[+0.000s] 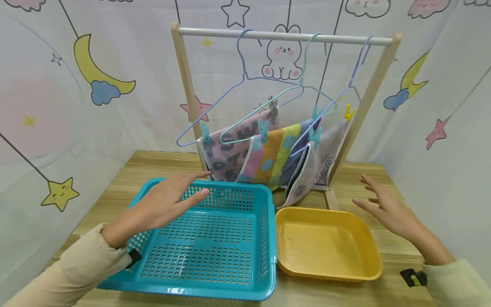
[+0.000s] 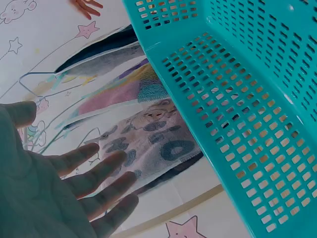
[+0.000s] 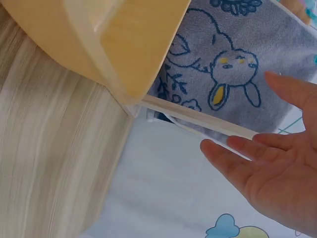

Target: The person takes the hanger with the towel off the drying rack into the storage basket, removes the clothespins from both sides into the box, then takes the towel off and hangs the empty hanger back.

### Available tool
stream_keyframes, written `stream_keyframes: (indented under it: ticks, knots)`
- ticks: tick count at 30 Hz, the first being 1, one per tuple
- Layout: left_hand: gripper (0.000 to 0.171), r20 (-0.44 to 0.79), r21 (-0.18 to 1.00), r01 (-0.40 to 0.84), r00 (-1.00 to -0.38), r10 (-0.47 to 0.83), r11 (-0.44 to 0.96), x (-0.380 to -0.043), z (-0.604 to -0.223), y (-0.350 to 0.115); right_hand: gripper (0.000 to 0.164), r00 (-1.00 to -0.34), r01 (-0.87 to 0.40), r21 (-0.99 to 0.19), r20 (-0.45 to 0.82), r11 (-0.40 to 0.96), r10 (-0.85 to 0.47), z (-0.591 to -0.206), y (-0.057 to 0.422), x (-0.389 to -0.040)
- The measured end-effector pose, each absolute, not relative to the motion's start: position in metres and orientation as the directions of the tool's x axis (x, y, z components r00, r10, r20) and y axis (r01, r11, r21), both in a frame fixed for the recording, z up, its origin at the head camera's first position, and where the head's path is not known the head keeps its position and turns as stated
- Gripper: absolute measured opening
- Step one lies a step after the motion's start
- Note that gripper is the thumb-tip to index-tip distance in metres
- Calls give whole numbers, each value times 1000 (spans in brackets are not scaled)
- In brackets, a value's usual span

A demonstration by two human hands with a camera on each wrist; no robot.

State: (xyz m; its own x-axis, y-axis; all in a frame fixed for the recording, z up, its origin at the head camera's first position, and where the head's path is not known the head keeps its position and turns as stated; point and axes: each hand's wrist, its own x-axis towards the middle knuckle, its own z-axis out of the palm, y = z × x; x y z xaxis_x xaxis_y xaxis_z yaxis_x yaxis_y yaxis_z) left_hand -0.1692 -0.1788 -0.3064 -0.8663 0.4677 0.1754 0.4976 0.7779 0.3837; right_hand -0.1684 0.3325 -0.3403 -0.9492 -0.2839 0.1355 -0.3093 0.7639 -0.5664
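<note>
My left hand, fingers extended and holding nothing, hovers over the left part of a teal basket. To the right of a yellow basin, my right hand hangs in the air, also holding nothing. Behind both containers, three towels hang by clothespins from hangers on a rack: a pinkish lettered towel, a striped towel and a grey towel. In the right wrist view, the grey towel shows a rabbit drawing near my right fingers.
The rack's wooden posts stand on the wood-grain table behind the containers. A yellow clothespin sits near the right post, with blue clothespins on the other hangers. Printed white curtains enclose the back and sides.
</note>
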Motion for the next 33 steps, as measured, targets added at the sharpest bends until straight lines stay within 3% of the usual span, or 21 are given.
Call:
stream_keyframes:
  ticks: [12, 27, 33]
  knots:
    - [45, 256, 570, 589, -790, 557, 573, -171, -290, -145, 56, -945, -316, -542, 256, 778, -206, -329, 337, -183]
    - [44, 407, 570, 707, -686, 604, 418, -186, -269, -93, 61, -957, -263, -633, 268, 728, -113, -310, 324, -214]
    - [41, 440, 639, 705, -663, 605, 307, -192, -261, -75, 65, -962, -237, -658, 259, 715, -80, -303, 322, -226]
